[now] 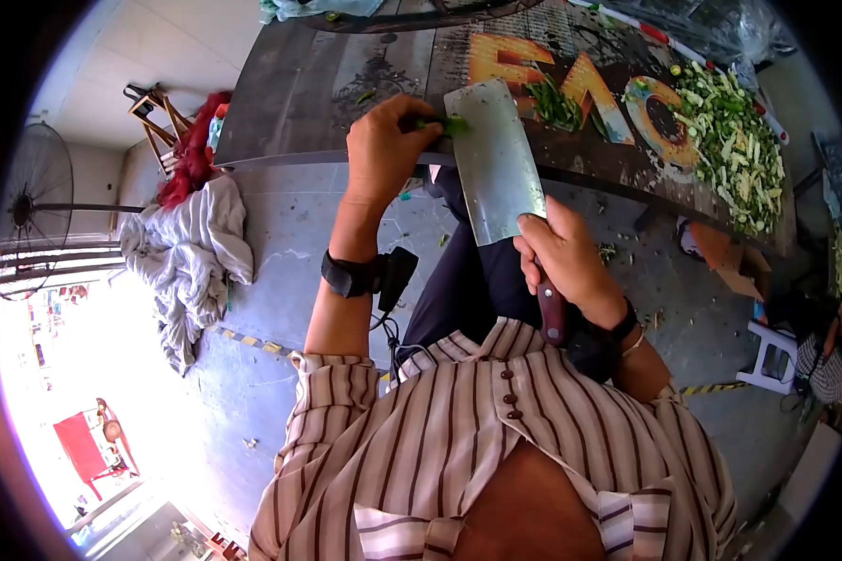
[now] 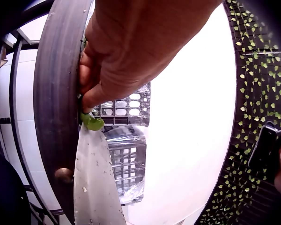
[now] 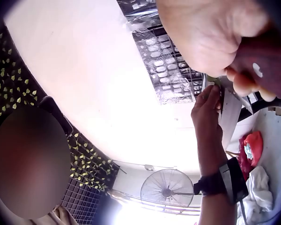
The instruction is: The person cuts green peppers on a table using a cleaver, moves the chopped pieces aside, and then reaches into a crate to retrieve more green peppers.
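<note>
My right hand [image 1: 573, 257] grips the dark red handle [image 1: 551, 316] of a cleaver [image 1: 498, 164], its broad blade reaching over the table's near edge. Small bits stick to the blade. At the blade's left edge, my left hand [image 1: 382, 148] pinches a green vegetable piece [image 1: 455, 125] between thumb and fingers. In the left wrist view the piece [image 2: 93, 123] sits right at the blade's top end. Beyond the cleaver lies a small heap of green strips [image 1: 556, 103]. A larger pile of chopped green and pale vegetable [image 1: 734, 150] covers the table's right end.
The dark wooden table [image 1: 299, 103] bears large printed orange letters. A red and white pole [image 1: 650, 33] runs along its far side. Grey cloth [image 1: 192, 238] hangs at left near a standing fan [image 1: 37, 192]. A white stool [image 1: 772, 357] stands on the floor at right.
</note>
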The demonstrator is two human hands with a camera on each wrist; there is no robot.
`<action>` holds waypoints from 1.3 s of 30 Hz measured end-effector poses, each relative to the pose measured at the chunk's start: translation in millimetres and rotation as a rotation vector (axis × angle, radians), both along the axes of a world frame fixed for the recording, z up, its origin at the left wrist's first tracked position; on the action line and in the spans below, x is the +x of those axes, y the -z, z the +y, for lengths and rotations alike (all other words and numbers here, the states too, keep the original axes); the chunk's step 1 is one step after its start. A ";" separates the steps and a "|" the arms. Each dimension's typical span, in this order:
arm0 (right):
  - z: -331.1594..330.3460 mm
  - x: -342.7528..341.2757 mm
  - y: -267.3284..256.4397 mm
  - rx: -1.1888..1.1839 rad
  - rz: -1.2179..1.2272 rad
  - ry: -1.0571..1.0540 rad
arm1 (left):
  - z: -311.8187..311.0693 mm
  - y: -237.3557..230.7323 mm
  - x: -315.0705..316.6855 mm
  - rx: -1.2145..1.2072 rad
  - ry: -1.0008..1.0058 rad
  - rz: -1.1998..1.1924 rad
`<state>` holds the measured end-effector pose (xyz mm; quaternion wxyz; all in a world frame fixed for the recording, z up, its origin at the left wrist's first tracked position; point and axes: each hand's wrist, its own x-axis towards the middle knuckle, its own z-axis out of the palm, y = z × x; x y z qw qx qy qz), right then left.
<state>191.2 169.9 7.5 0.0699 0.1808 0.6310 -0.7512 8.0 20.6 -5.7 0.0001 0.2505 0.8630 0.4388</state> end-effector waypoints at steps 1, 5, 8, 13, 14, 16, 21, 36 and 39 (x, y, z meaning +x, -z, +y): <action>-0.6 -2.1 1.4 -0.001 -0.001 0.001 | 0.2 -1.1 0.4 -0.001 0.001 -0.001; -0.8 -10.5 3.9 0.010 0.013 0.000 | -1.0 -2.3 -0.7 0.007 -0.001 -0.055; 0.0 -9.0 2.7 0.011 -0.002 -0.019 | -2.1 5.5 -5.9 0.036 -0.003 -0.074; -2.5 -8.3 3.7 0.015 -0.002 -0.001 | -2.8 -3.0 -3.6 -0.003 0.031 -0.080; -2.0 -9.5 5.3 0.008 -0.005 0.000 | -3.4 -5.2 -2.5 0.006 0.035 -0.077; -0.8 -11.7 6.0 0.003 -0.003 -0.001 | -5.0 -7.7 -0.8 0.016 0.037 -0.069; 0.0 -11.0 9.7 -0.022 0.011 -0.006 | -12.0 -2.6 0.1 0.167 0.012 0.068; -4.0 -11.3 7.3 -0.148 -0.020 0.008 | -17.4 6.0 -4.3 0.183 -0.033 -0.005; -4.7 -13.0 12.2 -0.140 0.014 0.007 | -17.1 4.6 -3.6 0.153 -0.028 0.017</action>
